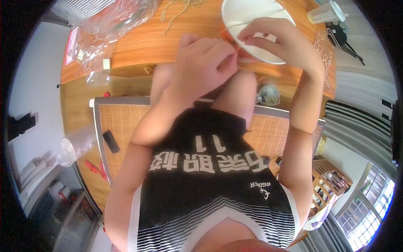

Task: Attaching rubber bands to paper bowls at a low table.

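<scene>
Head view — landmark: white bowl (256, 31) on the wooden counter (147, 42).
Left hand (205, 63): just left of the bowl's near rim, fingers curled and pinched on a thin pale string (247, 23).
Right hand (277, 42): over the bowl's near right part, fingertips pinched together on the same string — the two hands nearly touch.
String: runs from the hands across the bowl's inside.
Left of bowl: tan cord bundle (180, 8), then clear plastic bags (109, 25).
Right of bowl: white paper cup (325, 12) lying tipped.
Below bowl: woven mat (121, 122) with small black block (111, 141).
</scene>
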A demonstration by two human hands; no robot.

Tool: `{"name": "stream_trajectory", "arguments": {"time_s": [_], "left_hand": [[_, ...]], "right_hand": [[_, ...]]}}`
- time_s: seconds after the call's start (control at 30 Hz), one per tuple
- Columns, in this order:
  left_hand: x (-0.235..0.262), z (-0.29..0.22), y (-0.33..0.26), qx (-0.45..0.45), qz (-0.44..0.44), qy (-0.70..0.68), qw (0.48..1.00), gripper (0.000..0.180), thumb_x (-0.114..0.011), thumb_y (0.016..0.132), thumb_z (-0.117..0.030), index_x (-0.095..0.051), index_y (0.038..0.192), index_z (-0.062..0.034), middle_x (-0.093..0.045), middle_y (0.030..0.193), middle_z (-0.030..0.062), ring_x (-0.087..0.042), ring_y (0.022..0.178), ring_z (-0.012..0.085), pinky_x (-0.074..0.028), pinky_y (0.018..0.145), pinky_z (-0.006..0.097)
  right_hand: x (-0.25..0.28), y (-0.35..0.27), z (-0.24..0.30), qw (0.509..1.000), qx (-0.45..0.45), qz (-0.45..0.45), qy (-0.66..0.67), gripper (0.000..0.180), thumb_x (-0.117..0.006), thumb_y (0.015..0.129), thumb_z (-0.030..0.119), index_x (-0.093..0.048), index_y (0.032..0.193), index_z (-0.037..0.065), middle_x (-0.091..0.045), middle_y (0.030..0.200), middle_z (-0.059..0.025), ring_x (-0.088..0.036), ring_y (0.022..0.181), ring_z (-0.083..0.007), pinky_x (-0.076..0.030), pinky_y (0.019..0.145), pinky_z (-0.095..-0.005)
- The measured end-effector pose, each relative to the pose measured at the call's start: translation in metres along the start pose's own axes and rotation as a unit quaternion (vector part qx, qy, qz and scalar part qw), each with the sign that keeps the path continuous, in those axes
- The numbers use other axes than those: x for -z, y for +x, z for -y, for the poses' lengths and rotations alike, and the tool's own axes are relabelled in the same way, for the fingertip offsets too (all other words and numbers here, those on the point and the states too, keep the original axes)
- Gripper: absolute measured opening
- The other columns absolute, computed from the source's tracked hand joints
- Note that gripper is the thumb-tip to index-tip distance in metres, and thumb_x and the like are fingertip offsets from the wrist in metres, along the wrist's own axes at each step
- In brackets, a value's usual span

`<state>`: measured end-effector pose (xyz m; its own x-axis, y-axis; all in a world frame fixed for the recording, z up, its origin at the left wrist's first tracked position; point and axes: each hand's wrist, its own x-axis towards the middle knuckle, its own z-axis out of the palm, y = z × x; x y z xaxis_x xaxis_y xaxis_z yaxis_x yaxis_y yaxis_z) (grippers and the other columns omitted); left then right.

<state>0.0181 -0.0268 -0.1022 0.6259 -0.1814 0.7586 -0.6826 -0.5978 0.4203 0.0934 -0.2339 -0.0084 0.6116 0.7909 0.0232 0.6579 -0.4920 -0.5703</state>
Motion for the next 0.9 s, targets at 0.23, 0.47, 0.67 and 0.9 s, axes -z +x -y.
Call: {"name": "stream_trajectory", "arguments": {"time_s": [0.23,0.47,0.67,0.9], "left_hand": [[-0.0020,0.0006,0.0004,0.008,-0.002,0.011,1.000,0.015,-0.078,0.075,-0.009,-0.067,0.084,-0.0133,-0.068,0.077,-0.0017,-0.065,0.073,0.0176,-0.041,0.073,0.033],[0.0006,-0.0025,0.0026,0.010,0.008,0.009,1.000,0.014,-0.077,0.076,-0.009,-0.067,0.085,-0.0125,-0.070,0.078,-0.0004,-0.065,0.072,0.0187,-0.042,0.073,0.033],[-0.0064,-0.0008,0.0028,0.021,-0.016,-0.005,1.000,0.013,-0.076,0.076,-0.011,-0.067,0.085,-0.0136,-0.070,0.078,0.0004,-0.066,0.071,0.0194,-0.042,0.072,0.035],[-0.0045,-0.0026,0.0061,0.030,-0.006,-0.004,1.000,0.015,-0.078,0.077,-0.011,-0.071,0.090,-0.0131,-0.073,0.085,0.0010,-0.068,0.076,0.0189,-0.042,0.074,0.034]], "right_hand": [[0.0000,-0.0011,0.0032,1.000,-0.011,0.016,-0.014,0.017,-0.068,0.091,0.012,-0.071,0.107,0.005,-0.072,0.098,-0.0067,-0.065,0.085,-0.0199,-0.049,0.075,-0.0312],[-0.0001,-0.0008,0.0000,1.000,0.001,0.016,-0.025,0.018,-0.068,0.091,0.013,-0.071,0.107,0.005,-0.072,0.097,-0.0067,-0.065,0.083,-0.0198,-0.049,0.073,-0.0308],[0.0017,-0.0012,0.0071,0.998,-0.037,0.031,-0.026,0.018,-0.068,0.091,0.012,-0.071,0.107,0.005,-0.071,0.094,-0.0070,-0.065,0.083,-0.0197,-0.049,0.072,-0.0307],[-0.0003,-0.0012,-0.0005,0.999,0.002,0.009,-0.036,0.015,-0.068,0.090,0.012,-0.071,0.102,0.005,-0.070,0.091,-0.0060,-0.063,0.079,-0.0189,-0.049,0.070,-0.0305]]}}
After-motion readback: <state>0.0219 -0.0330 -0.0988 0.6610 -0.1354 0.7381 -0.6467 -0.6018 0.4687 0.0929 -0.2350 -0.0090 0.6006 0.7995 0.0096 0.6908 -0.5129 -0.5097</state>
